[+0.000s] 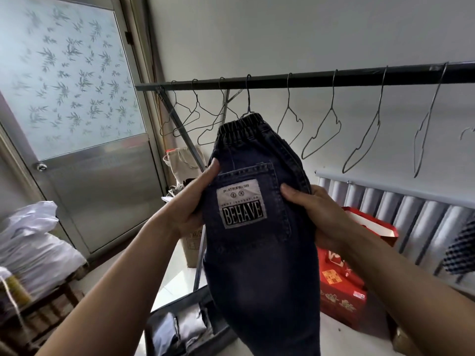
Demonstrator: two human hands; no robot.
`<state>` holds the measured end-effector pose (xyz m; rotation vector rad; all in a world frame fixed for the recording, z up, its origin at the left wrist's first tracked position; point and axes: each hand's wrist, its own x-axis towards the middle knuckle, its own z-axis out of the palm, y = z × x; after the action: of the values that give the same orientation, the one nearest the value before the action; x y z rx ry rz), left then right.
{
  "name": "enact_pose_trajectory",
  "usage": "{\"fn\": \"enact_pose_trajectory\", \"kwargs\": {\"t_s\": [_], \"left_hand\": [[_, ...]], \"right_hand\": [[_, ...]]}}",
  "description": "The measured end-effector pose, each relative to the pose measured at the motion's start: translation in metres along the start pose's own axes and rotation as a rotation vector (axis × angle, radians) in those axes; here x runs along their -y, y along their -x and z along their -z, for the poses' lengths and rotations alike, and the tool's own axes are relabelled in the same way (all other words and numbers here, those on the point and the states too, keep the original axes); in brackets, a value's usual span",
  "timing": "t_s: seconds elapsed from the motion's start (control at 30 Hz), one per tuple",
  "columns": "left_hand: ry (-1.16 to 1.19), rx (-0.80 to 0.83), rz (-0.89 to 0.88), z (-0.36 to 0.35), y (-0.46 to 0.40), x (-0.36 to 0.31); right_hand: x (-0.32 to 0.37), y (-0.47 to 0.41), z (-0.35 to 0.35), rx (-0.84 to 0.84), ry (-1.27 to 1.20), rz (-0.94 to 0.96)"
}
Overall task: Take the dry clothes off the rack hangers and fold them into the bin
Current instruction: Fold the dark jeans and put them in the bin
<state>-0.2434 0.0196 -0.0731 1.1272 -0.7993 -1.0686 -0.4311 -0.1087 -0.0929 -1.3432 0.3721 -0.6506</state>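
Dark blue jeans [259, 253] with an elastic waistband and a white "BEHAVE" patch on the back pocket hang in front of me, held up between both hands. My left hand [195, 199] grips their left edge, thumb on the front. My right hand [316, 209] grips the right edge beside the pocket. The waistband sits just under a wire hanger [248, 98] on the black rack bar [308, 79]; I cannot tell whether it still hangs on it. Several bare wire hangers line the bar. A dark bin [180, 327] with folded grey clothes lies low, under the jeans.
A frosted-glass door [77, 111] stands at the left. White bags [33, 242] are piled on a wooden stand at lower left. Red gift bags and boxes [341, 291] sit right of the jeans, before a grey padded headboard [411, 214]. A cardboard box and cloth bag stand behind.
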Motion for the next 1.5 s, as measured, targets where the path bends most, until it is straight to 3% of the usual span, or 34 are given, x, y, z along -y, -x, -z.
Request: {"fn": "enact_pose_trajectory", "kwargs": {"t_s": [0.17,0.33,0.47,0.6,0.83,1.0,1.13,1.2,1.37,1.5], "left_hand": [[-0.309,0.14,-0.027,0.035,0.022,0.044],[-0.451,0.073,0.032,0.048,0.035,0.064],[-0.273,-0.062,0.038,0.053,0.043,0.069],[-0.002,-0.169,-0.032,0.051,0.05,0.068],[0.196,-0.279,-0.162,0.036,0.05,0.049],[0.049,-0.111,-0.18,0.043,0.06,0.035],[-0.077,-0.147,-0.104,0.05,0.062,0.028],[-0.173,-0.2,-0.08,0.049,0.061,0.027],[-0.312,-0.342,-0.076,0.039,0.057,0.022],[-0.383,-0.47,-0.167,0.032,0.05,0.024]], "right_hand": [[0.013,-0.014,-0.006,-0.099,-0.096,-0.021],[0.007,-0.022,-0.003,-0.115,-0.213,-0.133],[0.0,-0.021,0.001,-0.001,-0.351,-0.221],[-0.011,-0.017,0.005,0.287,-0.46,-0.193],[-0.033,-0.008,0.004,0.456,-0.112,-0.229],[-0.025,-0.009,-0.006,0.237,-0.06,-0.145],[-0.017,-0.017,-0.005,0.014,-0.124,-0.154],[-0.016,-0.017,-0.005,0.029,-0.149,-0.141],[-0.021,-0.011,-0.004,0.219,0.114,-0.116],[-0.023,-0.009,-0.015,0.055,0.289,-0.02]]}}
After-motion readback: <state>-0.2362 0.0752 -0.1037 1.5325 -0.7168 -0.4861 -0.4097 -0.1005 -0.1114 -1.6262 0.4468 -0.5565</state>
